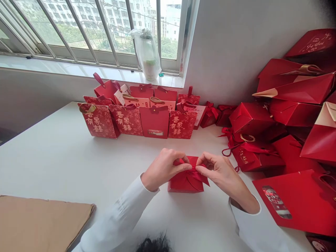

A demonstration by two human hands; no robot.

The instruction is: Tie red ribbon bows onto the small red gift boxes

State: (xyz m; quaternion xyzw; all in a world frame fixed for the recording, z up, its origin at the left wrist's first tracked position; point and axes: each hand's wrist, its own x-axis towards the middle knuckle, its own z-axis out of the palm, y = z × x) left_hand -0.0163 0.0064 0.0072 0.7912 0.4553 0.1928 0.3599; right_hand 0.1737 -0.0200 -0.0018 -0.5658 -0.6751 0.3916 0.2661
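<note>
A small red gift box (183,185) sits on the white table, just in front of me. Red ribbon (199,176) is gathered in a bow on its top, with tails hanging over the right side. My left hand (168,168) pinches the ribbon from the left between thumb and fingers. From the right, my right hand (217,170) pinches it too, its fingertips close to those of the left. Both hands hide part of the box top and the bow's loops.
Rows of red gift boxes (128,120) with handles stand towards the window wall. A large heap of red boxes (252,117) fills the right side. Brown cardboard (42,224) lies at the front left. On the windowsill stands a plastic-wrapped jar (150,64).
</note>
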